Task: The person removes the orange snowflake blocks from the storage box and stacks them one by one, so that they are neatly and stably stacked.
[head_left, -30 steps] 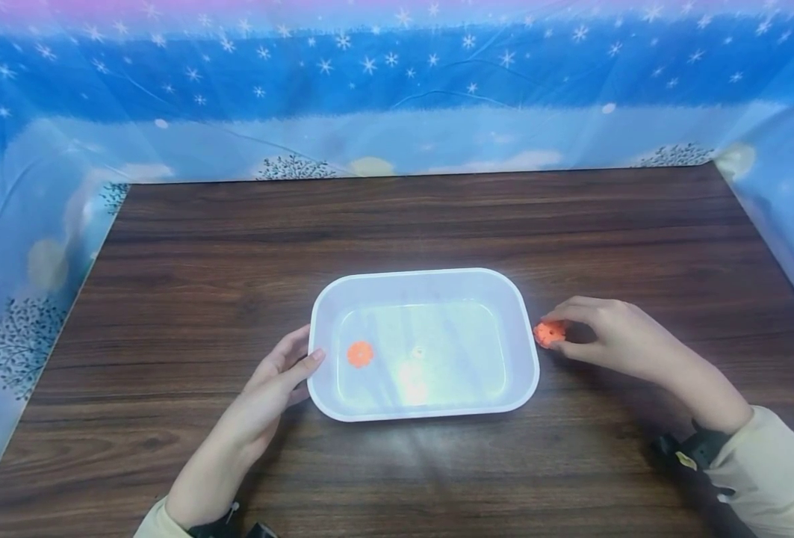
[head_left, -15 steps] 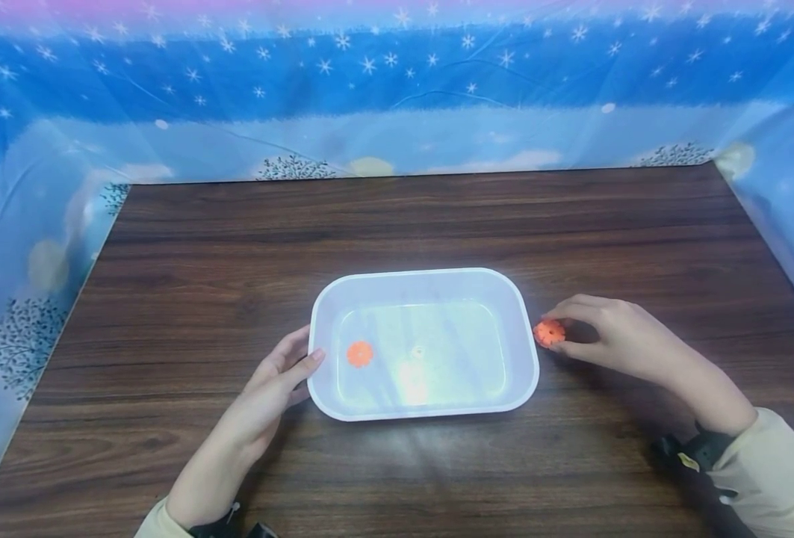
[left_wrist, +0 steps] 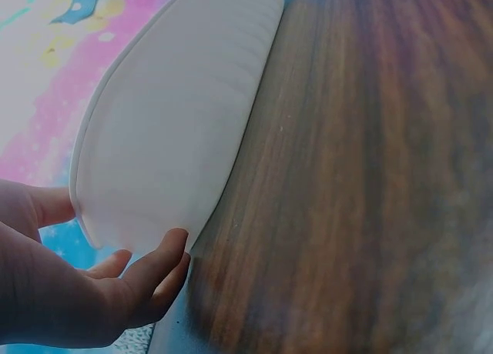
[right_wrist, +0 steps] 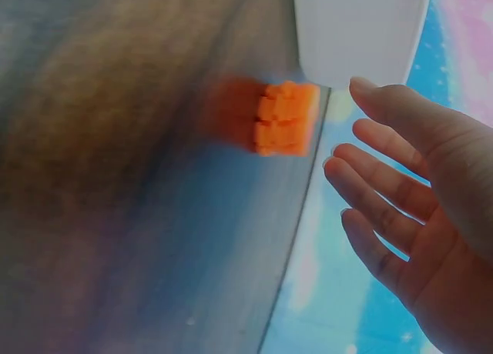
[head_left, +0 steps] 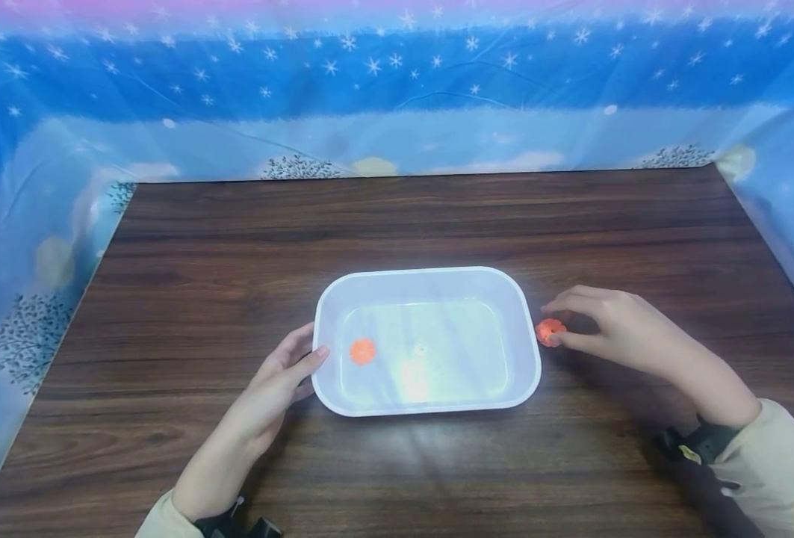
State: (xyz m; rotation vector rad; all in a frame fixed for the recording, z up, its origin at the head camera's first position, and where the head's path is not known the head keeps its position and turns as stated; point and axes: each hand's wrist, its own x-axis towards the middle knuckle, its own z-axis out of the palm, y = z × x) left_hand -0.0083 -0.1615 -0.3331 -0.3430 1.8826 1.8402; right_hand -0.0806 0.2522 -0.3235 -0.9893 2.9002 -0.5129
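Observation:
A white plastic tub [head_left: 430,409] stands on the table in front of me. My left hand [head_left: 277,385] grips its left end, thumb over the rim and fingers against the outer wall, as the left wrist view also shows. Inside the tub, towards the left, lies a round orange piece [head_left: 361,351] with a scalloped edge. Just outside the right end sits a second orange piece [right_wrist: 285,119], round with a notched rim and a centre hole. Above it my right hand [head_left: 615,329] has thumb and fingers spread apart; in the right wrist view they are off the piece.
Dark wood-grain table [head_left: 423,224] spreads round the tub on every side. A blue curtain [head_left: 383,75] printed with snowflakes rises behind its far edge and along both sides. Each wrist carries a black camera band [head_left: 699,442] below a pale sleeve.
My right hand has let go of the notched orange piece; its fingers have lifted and opened away. The piece stays beside the tub. The left hand keeps its hold, and the head view has shifted slightly.

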